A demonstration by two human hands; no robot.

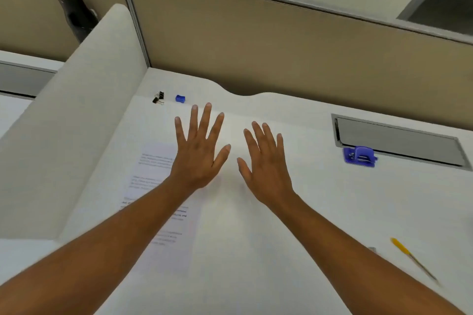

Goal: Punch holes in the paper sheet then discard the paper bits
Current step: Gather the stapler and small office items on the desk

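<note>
My left hand (198, 153): spread flat, fingers wide, holding nothing (middle of the frame).
My right hand (266, 163): spread wide too, holding nothing.
Paper sheet (163, 212): lower left, under my left arm.
Hole punch (360, 156): blue, far right, beside the desk slot (399, 143).

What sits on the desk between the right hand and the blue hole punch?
Nothing. In the head view, only bare white desk lies between the right hand and the hole punch; both hands are open and empty.
</note>
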